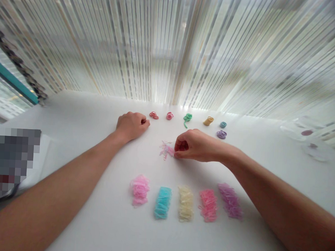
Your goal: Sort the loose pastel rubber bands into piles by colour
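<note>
My right hand (190, 146) pinches thumb and fingertips together at the edge of a small loose heap of pale pink and white rubber bands (166, 150). Which bands lie between the fingertips is hidden. My left hand (132, 124) rests on the table as a loose fist, with nothing visible in it. Nearest to it is a little bunch of red bands (153, 115). In front, nearer to me, lie flat piles of bands: light pink (139, 190), turquoise (162, 202), cream (185, 204), coral pink (208, 205) and purple (231, 201).
Along the back of the white table (100, 219) sit more small bunches: pinkish red (169, 116), green (187, 118), yellow (208, 121), blue (223, 124) and violet (221, 134). Clear round plastic pieces (316, 150) lie at right. A string curtain (160, 46) hangs behind.
</note>
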A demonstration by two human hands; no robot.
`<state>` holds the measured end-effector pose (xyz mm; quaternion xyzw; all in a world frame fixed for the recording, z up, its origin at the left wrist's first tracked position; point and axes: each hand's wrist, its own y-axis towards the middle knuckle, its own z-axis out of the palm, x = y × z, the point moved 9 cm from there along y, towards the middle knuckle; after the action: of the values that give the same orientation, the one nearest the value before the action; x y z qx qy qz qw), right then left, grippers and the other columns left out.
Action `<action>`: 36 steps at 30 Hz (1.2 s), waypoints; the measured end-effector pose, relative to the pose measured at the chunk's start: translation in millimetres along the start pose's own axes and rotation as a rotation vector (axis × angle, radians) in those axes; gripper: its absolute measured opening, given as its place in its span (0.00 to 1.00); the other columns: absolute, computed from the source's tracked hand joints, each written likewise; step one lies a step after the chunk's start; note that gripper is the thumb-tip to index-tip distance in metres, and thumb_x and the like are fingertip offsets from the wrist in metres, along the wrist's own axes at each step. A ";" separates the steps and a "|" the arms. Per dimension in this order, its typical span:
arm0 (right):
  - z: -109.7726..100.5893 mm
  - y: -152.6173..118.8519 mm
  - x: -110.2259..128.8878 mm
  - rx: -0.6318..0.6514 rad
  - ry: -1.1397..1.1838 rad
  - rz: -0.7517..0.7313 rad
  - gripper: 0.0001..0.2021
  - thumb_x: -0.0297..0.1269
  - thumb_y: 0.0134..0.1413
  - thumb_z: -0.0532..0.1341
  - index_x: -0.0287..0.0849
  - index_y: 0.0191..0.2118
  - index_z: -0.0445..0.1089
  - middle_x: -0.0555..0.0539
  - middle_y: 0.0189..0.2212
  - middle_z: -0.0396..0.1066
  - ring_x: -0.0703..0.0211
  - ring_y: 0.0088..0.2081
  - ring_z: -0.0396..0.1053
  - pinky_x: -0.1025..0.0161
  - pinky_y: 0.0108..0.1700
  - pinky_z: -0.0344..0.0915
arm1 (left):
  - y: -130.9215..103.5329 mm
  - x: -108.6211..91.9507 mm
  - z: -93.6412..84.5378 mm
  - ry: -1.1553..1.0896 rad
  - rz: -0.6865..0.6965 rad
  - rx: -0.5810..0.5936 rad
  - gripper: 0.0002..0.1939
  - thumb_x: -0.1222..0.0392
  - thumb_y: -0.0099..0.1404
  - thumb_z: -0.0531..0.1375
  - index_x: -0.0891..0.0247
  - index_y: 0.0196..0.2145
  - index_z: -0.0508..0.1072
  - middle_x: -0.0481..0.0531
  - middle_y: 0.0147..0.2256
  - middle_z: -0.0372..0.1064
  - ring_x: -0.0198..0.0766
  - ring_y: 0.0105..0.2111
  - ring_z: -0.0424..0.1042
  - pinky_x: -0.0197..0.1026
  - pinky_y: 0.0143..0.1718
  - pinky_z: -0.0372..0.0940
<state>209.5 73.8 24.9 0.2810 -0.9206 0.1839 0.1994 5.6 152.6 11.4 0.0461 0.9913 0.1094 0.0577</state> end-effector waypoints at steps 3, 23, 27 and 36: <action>2.1 1.7 -0.2 0.001 -0.003 -0.007 0.06 0.37 0.57 0.67 0.40 0.35 0.80 0.50 0.29 0.78 0.63 0.29 0.70 0.65 0.34 0.63 | -0.4 0.3 -0.3 -0.008 -0.005 -0.001 0.19 0.47 0.68 0.53 0.59 0.26 0.72 0.57 0.32 0.78 0.52 0.35 0.75 0.48 0.36 0.59; -9.4 -7.3 -15.4 0.041 -0.058 0.046 0.04 0.32 0.52 0.62 0.42 0.30 0.76 0.50 0.25 0.74 0.60 0.27 0.67 0.62 0.29 0.59 | -0.1 1.0 -0.5 0.002 -0.004 -0.005 0.19 0.47 0.69 0.53 0.58 0.28 0.75 0.58 0.33 0.79 0.53 0.37 0.77 0.49 0.38 0.64; -12.3 -9.9 -18.6 0.057 -0.074 0.051 0.04 0.34 0.53 0.63 0.43 0.28 0.74 0.49 0.25 0.73 0.58 0.28 0.68 0.60 0.29 0.59 | -0.6 0.6 -0.9 -0.006 -0.003 -0.003 0.19 0.47 0.69 0.54 0.58 0.28 0.76 0.59 0.33 0.79 0.53 0.38 0.77 0.49 0.39 0.65; -9.0 -9.9 -20.6 0.087 -0.087 0.071 0.05 0.33 0.53 0.64 0.43 0.27 0.73 0.49 0.25 0.71 0.59 0.28 0.65 0.60 0.30 0.55 | -0.1 1.2 -0.8 -0.001 -0.006 -0.002 0.19 0.47 0.68 0.54 0.58 0.28 0.77 0.60 0.34 0.80 0.55 0.38 0.77 0.51 0.39 0.66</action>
<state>233.4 79.3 25.1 0.2643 -0.9289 0.2184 0.1402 4.3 152.5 12.0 0.0431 0.9912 0.1103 0.0585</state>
